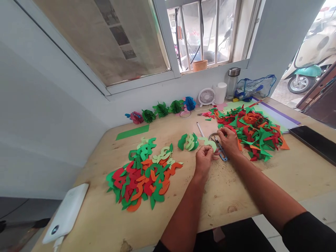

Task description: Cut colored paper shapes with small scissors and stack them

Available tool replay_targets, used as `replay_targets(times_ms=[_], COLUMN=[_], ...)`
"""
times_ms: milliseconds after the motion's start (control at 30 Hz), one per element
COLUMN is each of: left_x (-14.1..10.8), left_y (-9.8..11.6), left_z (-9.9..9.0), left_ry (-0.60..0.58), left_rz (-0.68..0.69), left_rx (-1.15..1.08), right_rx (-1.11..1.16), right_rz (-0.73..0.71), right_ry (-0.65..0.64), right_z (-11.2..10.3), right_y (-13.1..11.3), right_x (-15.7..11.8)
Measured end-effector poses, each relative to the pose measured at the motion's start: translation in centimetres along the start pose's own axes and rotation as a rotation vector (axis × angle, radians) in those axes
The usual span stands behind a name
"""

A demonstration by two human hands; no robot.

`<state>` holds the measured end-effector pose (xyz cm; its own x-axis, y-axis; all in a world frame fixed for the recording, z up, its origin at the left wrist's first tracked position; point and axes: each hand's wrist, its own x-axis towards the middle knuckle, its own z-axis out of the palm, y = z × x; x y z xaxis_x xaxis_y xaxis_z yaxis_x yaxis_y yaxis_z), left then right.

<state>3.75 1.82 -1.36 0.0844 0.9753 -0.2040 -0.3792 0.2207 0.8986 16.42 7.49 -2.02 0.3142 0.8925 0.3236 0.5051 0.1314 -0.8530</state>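
Note:
My left hand [204, 159] pinches a light green paper cutout [210, 144] with a curved edge, held just above the table. To its right, my right hand [229, 140] has its fingertips closed at the rim of a roll of tape [213, 135]. A blue-handled cutting tool [222, 152] lies between the hands, partly hidden by them. Left of my left hand stands a small folded stack of dark and light green cutouts [188, 141]. A white pen [200, 129] lies just beyond the hands.
Left on the wooden table [183, 196] lies a pile of coloured cutouts [141, 178]; right, a heap of paper scraps [254, 129]. Paper ornaments [161, 109], a small fan [206, 96] and a glass bottle [232, 84] line the wall. A phone [315, 141] and white power bank [67, 211] lie at the sides.

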Motion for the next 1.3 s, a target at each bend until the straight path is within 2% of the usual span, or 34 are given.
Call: replay_targets(times_ms=[200,433,533,667,900,1033,1300], left_x=[-0.1,0.1,0.2,0.1,-0.1,-0.2,-0.2], left_y=[1.4,1.8,1.9,2.2,2.8,2.8,3.0], left_z=[-1.0,-1.7,-1.7,-1.7,-1.7,-1.7,-1.6], left_ry=[0.100,0.181,0.172,0.156,0.095,0.100,0.170], left_rz=[0.076,0.187,0.215,0.178,-0.024,-0.012,0.100], left_rx=[0.051,0.190,0.223,0.172,0.004,-0.013,-0.037], right_rx=[0.245,0.356,0.357,0.308,0.311,0.351,0.449], right_rz=[0.020,-0.030,-0.042,-0.006,0.062,0.081,0.064], right_ry=[-0.115,-0.443,-0.524,-0.491,-0.356,-0.325,-0.380], right_z=[-0.7,-1.6,-1.5,-1.2,-0.6,-0.4,0.1], right_y=[-2.1,-4.4,-4.6,-4.4,-4.1,-4.0,-4.5], right_x=[-0.8,-1.9,-2.0,-2.1,-2.4,-2.5,-3.3])
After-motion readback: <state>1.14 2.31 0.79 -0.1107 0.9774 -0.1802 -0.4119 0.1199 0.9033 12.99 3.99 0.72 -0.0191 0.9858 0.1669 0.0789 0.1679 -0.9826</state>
